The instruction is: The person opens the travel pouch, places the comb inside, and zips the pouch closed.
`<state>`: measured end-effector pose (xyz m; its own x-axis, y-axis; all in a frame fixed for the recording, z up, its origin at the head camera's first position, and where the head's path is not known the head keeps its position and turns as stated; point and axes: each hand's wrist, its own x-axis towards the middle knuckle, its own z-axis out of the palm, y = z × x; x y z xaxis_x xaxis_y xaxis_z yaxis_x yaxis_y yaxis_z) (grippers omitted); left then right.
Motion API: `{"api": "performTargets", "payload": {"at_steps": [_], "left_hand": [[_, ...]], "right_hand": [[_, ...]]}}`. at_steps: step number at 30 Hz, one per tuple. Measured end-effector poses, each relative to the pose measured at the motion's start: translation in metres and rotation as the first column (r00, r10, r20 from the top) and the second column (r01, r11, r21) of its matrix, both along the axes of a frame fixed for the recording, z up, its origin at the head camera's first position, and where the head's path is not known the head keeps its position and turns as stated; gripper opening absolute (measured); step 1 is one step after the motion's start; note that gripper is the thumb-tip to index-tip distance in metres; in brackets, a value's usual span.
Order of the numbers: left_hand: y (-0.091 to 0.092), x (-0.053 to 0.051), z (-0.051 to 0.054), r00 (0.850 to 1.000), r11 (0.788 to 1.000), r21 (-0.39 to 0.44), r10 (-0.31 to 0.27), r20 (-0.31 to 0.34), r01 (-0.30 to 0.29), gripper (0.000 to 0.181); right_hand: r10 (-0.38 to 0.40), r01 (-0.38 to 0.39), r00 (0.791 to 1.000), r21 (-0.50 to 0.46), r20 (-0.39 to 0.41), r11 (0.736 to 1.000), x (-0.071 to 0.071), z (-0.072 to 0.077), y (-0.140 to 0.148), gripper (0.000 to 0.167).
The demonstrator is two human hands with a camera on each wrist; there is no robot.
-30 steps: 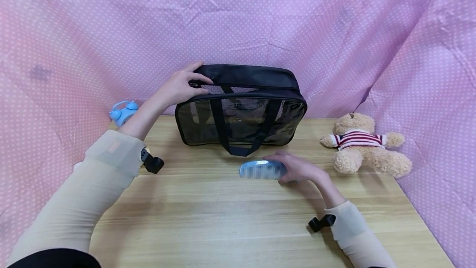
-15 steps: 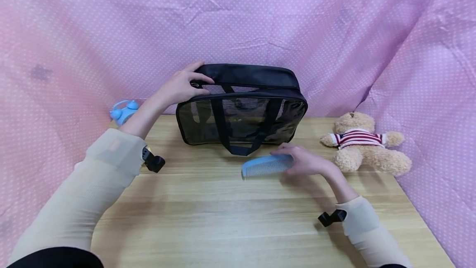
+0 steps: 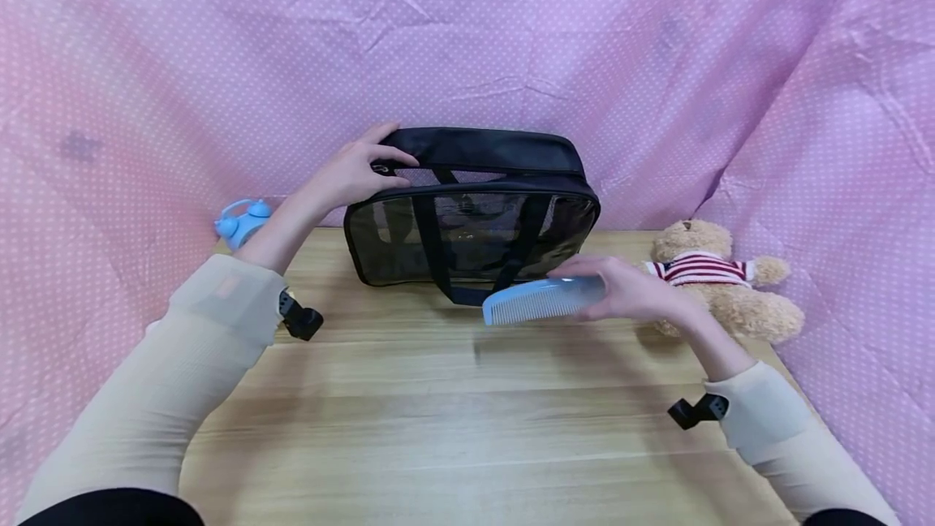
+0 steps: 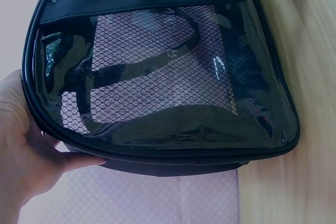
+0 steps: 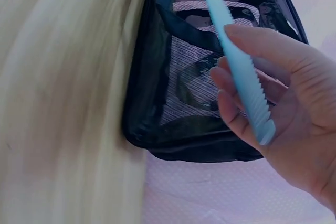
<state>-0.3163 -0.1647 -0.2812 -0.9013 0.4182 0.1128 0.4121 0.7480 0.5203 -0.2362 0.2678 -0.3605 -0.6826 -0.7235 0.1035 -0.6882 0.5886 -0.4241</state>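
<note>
Tbl (image 3: 438, 437); hands (image 3: 358, 171) (image 3: 628, 291) in grip: L/bag (image 3: 471, 226), R/comb (image 3: 536, 301)

Teddy bear (image 3: 719, 281) and, seemingly, a blue alarm clock (image 3: 244, 226)

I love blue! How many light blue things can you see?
2: the comb held in the right hand, and the alarm clock at the back left, partly behind the left arm. That arm could hide more.
</note>
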Motion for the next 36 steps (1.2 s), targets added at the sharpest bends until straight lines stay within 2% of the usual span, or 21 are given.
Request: {"api": "performTargets", "payload": {"at_steps": [4, 10, 13, 17, 24, 29, 36], "left_hand": [[0.0, -0.002, -0.001, 1.0, 1.0, 0.003, 0.014, 0.009, -0.014, 0.041], [0.002, -0.002, 0.0, 1.0, 1.0, 0.007, 0.014, 0.007, -0.014, 0.041], [0.003, -0.001, 0.0, 1.0, 1.0, 0.005, 0.011, 0.01, -0.011, 0.041], [0.004, -0.001, -0.001, 1.0, 1.0, 0.019, 0.004, 0.017, -0.004, 0.04], [0.004, -0.002, -0.002, 1.0, 0.999, 0.052, 0.001, 0.014, -0.002, 0.04], [0.002, -0.003, -0.001, 1.0, 0.999, 0.051, 0.006, 0.009, -0.006, 0.04], [0.0, -0.002, -0.001, 1.0, 0.998, 0.062, 0.009, 0.015, -0.01, 0.039]], "right_hand": [[-0.029, 0.029, 0.999, 0.01, -0.023, 1.0, -0.001, 0.021, 0.004, 0.062], [-0.039, 0.037, 0.998, -0.041, -0.044, 0.998, -0.004, 0.051, 0.01, 0.062], [-0.073, 0.072, 0.997, -0.055, -0.031, 0.996, -0.005, 0.065, 0.012, 0.061], [-0.13, 0.132, 0.991, -0.077, 0.034, 0.988, -0.006, 0.083, 0.017, 0.062], [-0.181, 0.183, 0.983, -0.089, 0.032, 0.979, -0.01, 0.112, 0.021, 0.063], [-0.2, 0.205, 0.978, -0.107, 0.06, 0.973, -0.018, 0.129, 0.018, 0.063], [-0.271, 0.28, 0.957, -0.083, 0.105, 0.957, -0.038, 0.157, 0.014, 0.064]]}}
